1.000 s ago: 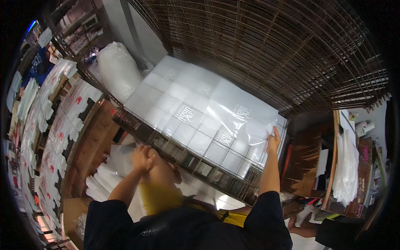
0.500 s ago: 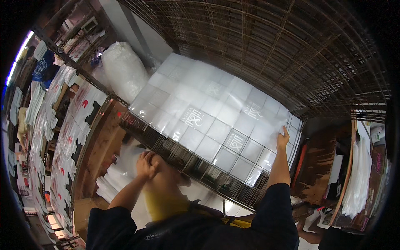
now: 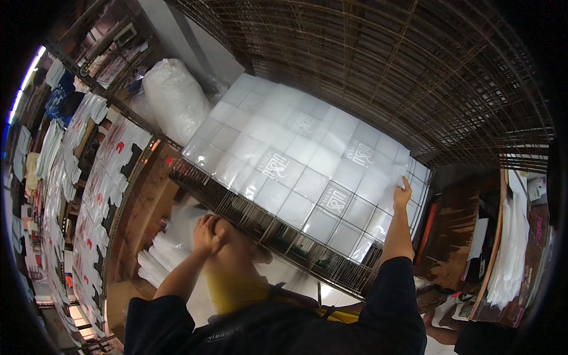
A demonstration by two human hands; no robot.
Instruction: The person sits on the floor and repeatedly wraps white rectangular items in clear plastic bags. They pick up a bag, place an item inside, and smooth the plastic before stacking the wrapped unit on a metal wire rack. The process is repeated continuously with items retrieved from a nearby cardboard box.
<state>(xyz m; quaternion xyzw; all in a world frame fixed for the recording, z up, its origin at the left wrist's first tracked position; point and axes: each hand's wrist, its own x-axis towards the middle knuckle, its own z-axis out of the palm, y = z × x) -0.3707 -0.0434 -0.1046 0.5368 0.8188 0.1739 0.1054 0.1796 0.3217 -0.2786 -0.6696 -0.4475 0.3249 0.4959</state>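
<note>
A wire shelf [image 3: 278, 228] carries flat clear plastic packets [image 3: 307, 160] of white folded items laid in rows. My right hand [image 3: 402, 192] reaches up to the packets at the shelf's right end and touches one with its fingertips. My left hand [image 3: 207, 232] is lower, below the shelf's front edge, with fingers curled; whether it holds anything is blurred. It hovers above a heap of clear bags [image 3: 171, 260]. Something yellow [image 3: 234, 290] sits blurred near my chest.
A big white stuffed plastic sack [image 3: 174, 97] lies left of the shelf. Wire mesh [image 3: 384, 65] rises behind the shelf. White shirts [image 3: 106, 171] hang in rows at left. Brown cartons [image 3: 455, 236] and stacked white bags [image 3: 509, 248] stand at right.
My right hand slid from lifting a loose packet at the shelf's right end to resting on the laid-down rows. My left hand stayed low near the bags.
</note>
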